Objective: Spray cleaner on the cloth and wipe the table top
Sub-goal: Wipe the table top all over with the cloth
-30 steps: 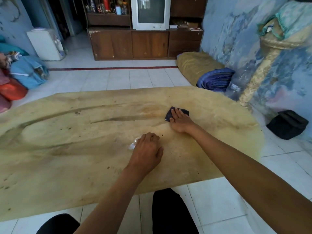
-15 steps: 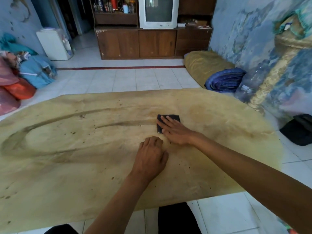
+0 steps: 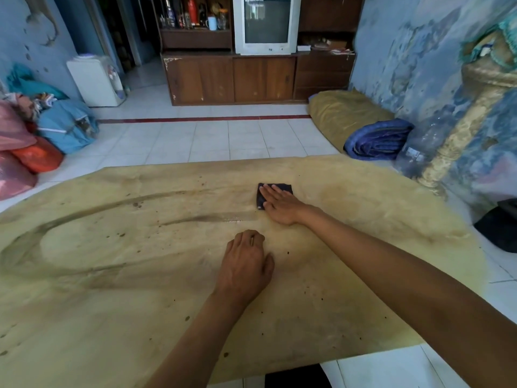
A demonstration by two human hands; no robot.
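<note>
Right hand (image 3: pixel 281 204): flat, fingers spread, pressing down on the cloth
Cloth (image 3: pixel 275 189): dark, folded, on the table around 1 o'clock of centre, partly under the fingers
Left hand (image 3: pixel 246 266): resting on the table at 7 o'clock of the cloth, fingers curled under; whether it grips anything cannot be told
Table (image 3: pixel 112 303): stained yellow top, a wet streak running to 9 o'clock from the cloth

Home living room, old television (image 3: pixel 265 23), wooden cabinet (image 3: pixel 232 78), tiled floor (image 3: pixel 212 138)
</note>
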